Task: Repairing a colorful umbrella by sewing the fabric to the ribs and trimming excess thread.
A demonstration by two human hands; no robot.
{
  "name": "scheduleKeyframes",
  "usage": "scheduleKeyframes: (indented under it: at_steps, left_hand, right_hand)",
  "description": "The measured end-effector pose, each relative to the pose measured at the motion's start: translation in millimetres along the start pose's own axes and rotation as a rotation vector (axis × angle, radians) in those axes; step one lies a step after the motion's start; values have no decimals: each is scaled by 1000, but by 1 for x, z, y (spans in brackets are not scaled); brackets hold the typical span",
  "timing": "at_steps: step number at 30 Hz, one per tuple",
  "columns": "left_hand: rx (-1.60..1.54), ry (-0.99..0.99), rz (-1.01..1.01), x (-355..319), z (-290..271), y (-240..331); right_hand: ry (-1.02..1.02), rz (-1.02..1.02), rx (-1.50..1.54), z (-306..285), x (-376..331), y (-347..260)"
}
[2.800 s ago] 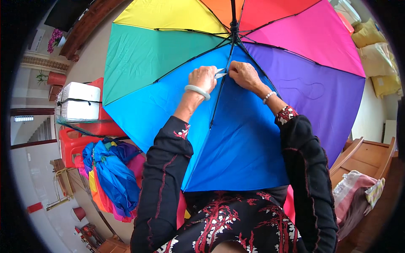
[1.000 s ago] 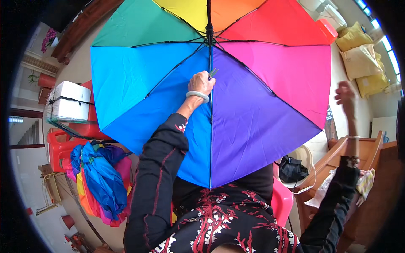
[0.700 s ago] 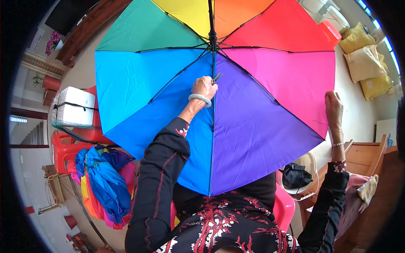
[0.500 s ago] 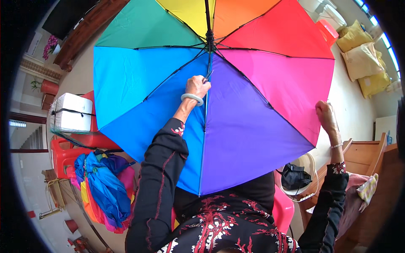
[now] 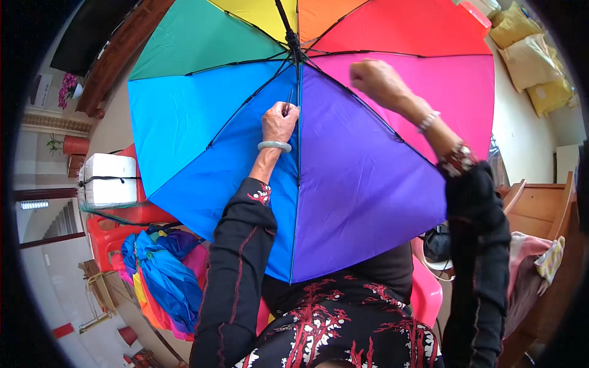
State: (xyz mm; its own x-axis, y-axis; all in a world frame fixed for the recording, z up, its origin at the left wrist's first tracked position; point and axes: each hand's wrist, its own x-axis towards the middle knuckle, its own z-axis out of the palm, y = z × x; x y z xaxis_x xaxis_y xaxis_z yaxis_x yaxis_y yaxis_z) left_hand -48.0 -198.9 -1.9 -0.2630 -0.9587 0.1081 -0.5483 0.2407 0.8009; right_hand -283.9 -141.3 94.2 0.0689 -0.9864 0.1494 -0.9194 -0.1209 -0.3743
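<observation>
An open rainbow umbrella (image 5: pixel 368 159) spreads over my lap, its inner side with black ribs and shaft (image 5: pixel 293 40) facing me. My left hand (image 5: pixel 280 124), with a pale bangle at its wrist, is closed beside the rib between the blue and purple panels. A slim pointed tool (image 5: pixel 289 96) sticks up from its fingers; its exact kind does not show. My right hand (image 5: pixel 377 80) is raised over the pink panel with its fingers curled closed. Whatever it may hold is too small or hidden to make out.
A heap of multicoloured umbrella cloth (image 5: pixel 162 276) lies at the left near a red stool (image 5: pixel 101 236). A white block (image 5: pixel 109 180) tied with black cord stands behind it. To the right are a black bag (image 5: pixel 437 245), a wooden chair (image 5: pixel 537 208) and yellow sacks (image 5: pixel 515 27).
My right hand has swung from beyond the umbrella's right edge up and left over the pink panel. The left hand has shifted slightly left, and the canopy has tilted a little.
</observation>
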Motion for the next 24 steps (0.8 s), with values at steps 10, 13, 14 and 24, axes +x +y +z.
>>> scheduleKeyframes:
  at_steps: [10, 13, 14, 24]
  left_hand:
    - [-46, -3, -120, 4, 2, -1]
    - [-34, -14, -100, 5, 4, -1]
    - [-35, -12, -87, 6, 6, 0]
    - [54, -66, -170, 5, -1, 6]
  right_hand:
    - [125, 212, 281, 118, 16, -20]
    - [179, 274, 232, 123, 19, -27]
    - [179, 286, 237, 123, 19, -28]
    - [-6, 222, 236, 123, 14, -49]
